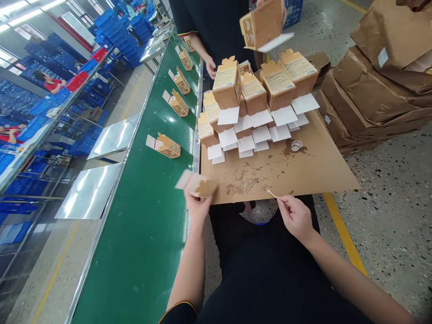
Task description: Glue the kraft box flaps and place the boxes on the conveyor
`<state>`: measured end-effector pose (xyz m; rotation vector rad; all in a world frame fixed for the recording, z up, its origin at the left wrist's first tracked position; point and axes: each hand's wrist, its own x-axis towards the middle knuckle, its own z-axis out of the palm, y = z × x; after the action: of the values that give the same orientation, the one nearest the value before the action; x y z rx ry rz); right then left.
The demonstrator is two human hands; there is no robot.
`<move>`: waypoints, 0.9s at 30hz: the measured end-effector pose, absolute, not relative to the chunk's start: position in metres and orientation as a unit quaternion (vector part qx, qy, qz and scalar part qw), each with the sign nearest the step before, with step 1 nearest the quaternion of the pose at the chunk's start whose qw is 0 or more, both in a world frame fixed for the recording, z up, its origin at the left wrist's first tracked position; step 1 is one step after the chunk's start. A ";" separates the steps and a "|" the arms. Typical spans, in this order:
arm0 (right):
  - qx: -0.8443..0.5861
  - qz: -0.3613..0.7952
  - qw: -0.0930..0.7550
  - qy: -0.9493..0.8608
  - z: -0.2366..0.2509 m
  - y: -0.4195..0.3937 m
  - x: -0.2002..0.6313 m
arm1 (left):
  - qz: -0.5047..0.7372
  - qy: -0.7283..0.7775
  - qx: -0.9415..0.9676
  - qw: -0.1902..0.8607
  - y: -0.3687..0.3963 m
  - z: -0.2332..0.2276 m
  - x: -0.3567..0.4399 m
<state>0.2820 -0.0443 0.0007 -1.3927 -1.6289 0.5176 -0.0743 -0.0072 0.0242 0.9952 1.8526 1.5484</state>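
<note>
My left hand (198, 208) grips a small brown cardboard box (200, 183) with its white flap open. The box is blurred and sits over the edge between the green conveyor belt (141, 216) and the cardboard sheet (324, 173). Between the fingertips of my right hand (296, 217) is a thin cotton swab (271, 193), its pale tip pointing left over the sheet's near edge. Ahead of both hands, stacked boxes (254, 90) stand on the sheet with white flaps hanging toward me. A small clear cup (296, 145) rests near dark wet marks.
Several open boxes (172, 146) stand in a row along the belt. Across the sheet, a co-worker in dark clothing (222, 27) holds another box (261, 27). Brown paper-wrapped bundles (378, 99) are piled at right. Metal plates (89, 191) adjoin the belt's left side.
</note>
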 end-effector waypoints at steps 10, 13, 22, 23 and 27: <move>-0.584 0.252 0.465 -0.616 0.005 -0.030 0.287 | 0.553 0.777 0.250 0.167 -0.038 0.043 -0.221; -0.591 0.246 0.473 -0.605 0.008 -0.030 0.292 | 0.541 0.786 0.294 0.055 -0.044 0.052 -0.220; -0.654 0.191 0.503 -0.531 0.010 -0.034 0.322 | 0.676 0.603 0.410 0.106 0.076 0.116 -0.151; -0.651 0.193 0.505 -0.533 0.011 -0.033 0.320 | 0.670 0.603 0.399 0.166 0.107 0.119 -0.137; -0.645 0.196 0.516 -0.529 0.011 -0.034 0.312 | 0.578 0.638 0.391 0.326 0.203 0.122 -0.088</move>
<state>0.3124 -0.0337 0.0112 -1.5497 -1.2695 0.4701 -0.0882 0.2032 0.1223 1.0236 1.6713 1.5152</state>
